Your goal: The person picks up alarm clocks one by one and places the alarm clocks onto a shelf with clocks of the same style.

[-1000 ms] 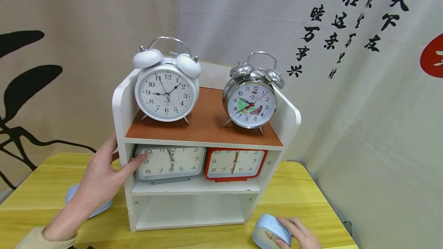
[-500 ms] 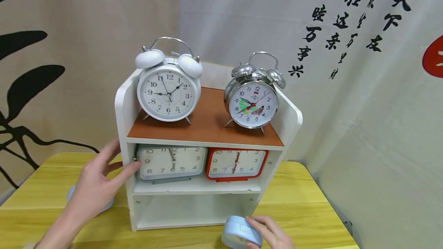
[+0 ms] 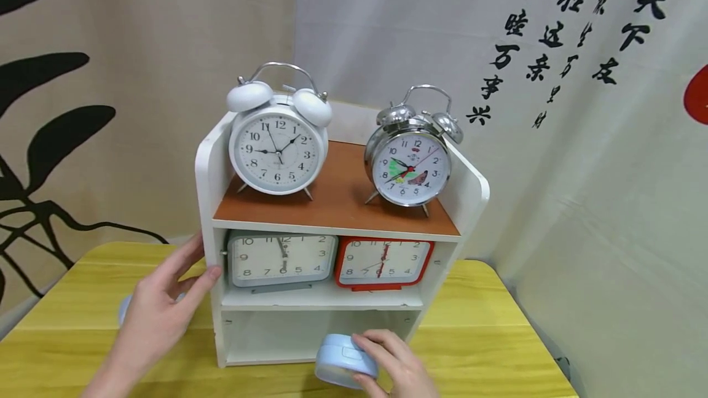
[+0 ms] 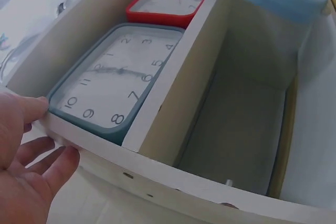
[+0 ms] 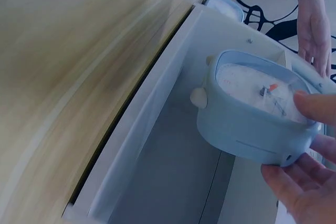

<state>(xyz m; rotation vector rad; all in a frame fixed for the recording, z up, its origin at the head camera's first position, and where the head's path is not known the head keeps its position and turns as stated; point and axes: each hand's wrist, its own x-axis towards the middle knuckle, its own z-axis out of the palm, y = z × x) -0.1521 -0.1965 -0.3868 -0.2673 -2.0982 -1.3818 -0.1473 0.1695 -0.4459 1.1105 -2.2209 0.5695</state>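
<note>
My right hand [image 3: 395,364] pinches a small light blue alarm clock [image 3: 337,355] between thumb and fingers, in front of the lower right part of a white shelf [image 3: 334,226]. In the right wrist view the clock [image 5: 249,124] is tilted, its face and small round feet showing over the bottom compartment. My left hand [image 3: 163,306] grips the shelf's left side panel, thumb at the front edge and fingers along the outside. Close to that thumb, a grey-green rectangular clock [image 4: 113,77] stands in the middle compartment, beside a red one [image 3: 381,263].
On the brown top board stand a white twin-bell clock [image 3: 278,151] and a silver twin-bell clock [image 3: 412,167]. A second light blue object [image 3: 124,309] lies on the yellow wooden table [image 3: 487,336], partly behind my left hand. Curtains hang behind.
My right hand has carried the light blue clock leftward, from beside the shelf to before its bottom compartment. My left thumb has slid back off the grey-green clock to the shelf's edge.
</note>
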